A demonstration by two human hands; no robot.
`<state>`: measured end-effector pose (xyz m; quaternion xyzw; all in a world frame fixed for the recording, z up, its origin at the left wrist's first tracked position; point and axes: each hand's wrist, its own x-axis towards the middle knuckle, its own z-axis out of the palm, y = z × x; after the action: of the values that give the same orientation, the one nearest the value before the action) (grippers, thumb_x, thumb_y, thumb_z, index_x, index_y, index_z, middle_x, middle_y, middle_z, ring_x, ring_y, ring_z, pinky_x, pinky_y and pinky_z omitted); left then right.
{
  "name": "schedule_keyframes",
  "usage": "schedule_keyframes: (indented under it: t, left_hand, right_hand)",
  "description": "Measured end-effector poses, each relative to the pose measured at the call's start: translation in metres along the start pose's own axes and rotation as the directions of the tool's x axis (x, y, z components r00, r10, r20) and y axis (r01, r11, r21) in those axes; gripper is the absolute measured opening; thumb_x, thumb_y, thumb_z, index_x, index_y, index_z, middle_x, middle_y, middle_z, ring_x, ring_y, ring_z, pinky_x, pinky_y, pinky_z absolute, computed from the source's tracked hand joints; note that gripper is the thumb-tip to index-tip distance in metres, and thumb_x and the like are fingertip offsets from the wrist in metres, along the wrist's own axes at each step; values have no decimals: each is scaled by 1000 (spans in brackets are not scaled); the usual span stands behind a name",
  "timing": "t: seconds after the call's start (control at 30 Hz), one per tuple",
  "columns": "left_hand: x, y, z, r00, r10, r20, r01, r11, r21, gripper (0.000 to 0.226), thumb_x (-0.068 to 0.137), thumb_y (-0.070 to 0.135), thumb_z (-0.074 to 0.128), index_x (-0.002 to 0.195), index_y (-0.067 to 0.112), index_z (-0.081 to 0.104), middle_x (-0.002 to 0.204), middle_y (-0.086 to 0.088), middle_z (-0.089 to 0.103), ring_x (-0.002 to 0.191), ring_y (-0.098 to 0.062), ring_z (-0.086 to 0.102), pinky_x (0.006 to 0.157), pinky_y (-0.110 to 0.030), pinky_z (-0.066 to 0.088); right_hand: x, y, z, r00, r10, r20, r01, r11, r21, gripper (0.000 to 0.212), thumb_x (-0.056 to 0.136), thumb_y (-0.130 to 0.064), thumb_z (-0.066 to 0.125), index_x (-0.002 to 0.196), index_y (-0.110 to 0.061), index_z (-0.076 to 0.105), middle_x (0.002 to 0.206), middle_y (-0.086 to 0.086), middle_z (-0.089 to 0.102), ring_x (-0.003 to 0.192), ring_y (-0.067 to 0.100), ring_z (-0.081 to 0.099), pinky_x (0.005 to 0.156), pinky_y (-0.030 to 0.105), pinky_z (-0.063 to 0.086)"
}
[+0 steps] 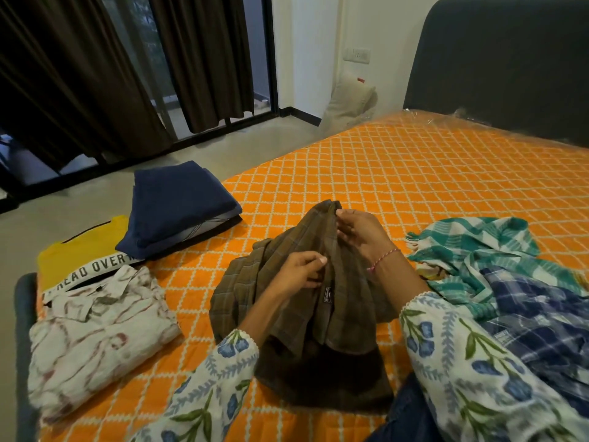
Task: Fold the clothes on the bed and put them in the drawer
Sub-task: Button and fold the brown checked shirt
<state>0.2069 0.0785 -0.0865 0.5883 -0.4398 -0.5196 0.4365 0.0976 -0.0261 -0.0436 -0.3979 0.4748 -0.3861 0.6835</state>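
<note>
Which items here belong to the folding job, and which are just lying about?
Job: brown checked shirt gripped by left hand and right hand; folded white shirt, yellow T-shirt, navy stack; unfolded teal cloth, blue checked shirt.
Lying about: cushion, curtains.

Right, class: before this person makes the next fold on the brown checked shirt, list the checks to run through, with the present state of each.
1. Left hand grips the brown checked shirt: ok.
2. Right hand pinches the shirt's upper edge: ok.
3. Shirt spread flat for folding: not ok, it is bunched.
4. Bare orange quilted bedspread beyond the shirt to lay it on: ok.
5. Folded pile at left, white patterned shirt and folded navy garment, apart from the work: ok.
6. Drawer ready: cannot tell, not in view.
</note>
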Motion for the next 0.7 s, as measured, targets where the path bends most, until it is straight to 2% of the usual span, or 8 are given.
schedule_keyframes:
  t: [0.03, 0.1, 0.17, 0.23, 0.37, 0.43, 0.57, 0.7]
  left_hand:
    - [2, -1, 2, 999, -4, -45, 1, 997, -71, 22, 98, 17, 49, 79, 17, 59, 78, 1, 62, 72, -9, 61, 64, -19, 51]
    - [6, -2, 7, 988, -18, -152, -3, 991, -134, 25, 99, 15, 47, 78, 16, 61, 78, -2, 64, 68, -10, 62, 58, -18, 53]
    - [10, -3, 10, 971, -34, -236, -9, 984, -176, 26, 99, 15, 46, 77, 14, 60, 76, -4, 62, 62, -9, 60, 53, -18, 52]
    - [11, -4, 10, 954, -43, -297, -25, 975, -222, 26, 100, 15, 45, 78, 13, 59, 73, -2, 61, 53, -2, 59, 50, -16, 49]
    - [14, -13, 7, 929, -37, -369, -32, 984, -177, 16, 98, 11, 48, 84, 18, 54, 76, -2, 61, 65, -11, 59, 54, -21, 48]
    - [14, -17, 9, 915, -20, -402, -42, 989, -145, 19, 95, 5, 50, 85, 21, 50, 76, -4, 59, 67, -16, 57, 57, -27, 45]
    - [14, -17, 10, 914, 35, -405, -40, 999, -4, 33, 93, -5, 47, 71, 16, 60, 72, -2, 61, 64, -11, 55, 55, -19, 41]
    - [11, -12, 14, 931, -19, -366, -9, 997, -76, 22, 92, 1, 52, 83, 9, 70, 78, 1, 67, 70, -7, 61, 56, -14, 45]
  right_hand:
    - [3, 2, 0, 1000, -19, -15, 19, 1000, -17, 15, 93, -8, 57, 79, -11, 57, 72, 4, 58, 61, 10, 56, 47, 18, 49]
    - [1, 7, -1, 981, -183, -72, 159, 953, -258, 11, 90, -19, 64, 86, -12, 56, 75, 4, 59, 61, 11, 57, 50, 24, 47]
    - [-16, 18, -8, 907, -414, -85, 280, 740, -612, 29, 82, -42, 70, 91, -18, 55, 77, -3, 58, 66, 10, 54, 55, 28, 43]
    - [-39, 31, -14, 838, -545, -14, 326, 522, -788, 38, 77, -52, 70, 88, -19, 54, 75, -5, 55, 66, 12, 51, 53, 27, 39]
    - [-59, 70, -26, 725, -668, 167, 432, 253, -866, 21, 83, -29, 72, 86, -12, 59, 80, 1, 58, 76, 21, 57, 56, 24, 32]
    - [-57, 84, -28, 755, -642, 133, 352, 227, -908, 25, 85, -36, 68, 93, -13, 61, 90, 3, 62, 88, 24, 59, 62, 26, 36]
    - [-54, 91, -21, 843, -536, -43, 136, 289, -948, 44, 84, -59, 57, 95, -16, 57, 92, 3, 65, 89, 25, 61, 65, 33, 43]
    - [-52, 87, -18, 861, -499, -98, 85, 330, -940, 28, 92, -42, 53, 88, -14, 55, 89, 6, 65, 88, 27, 62, 61, 29, 37]
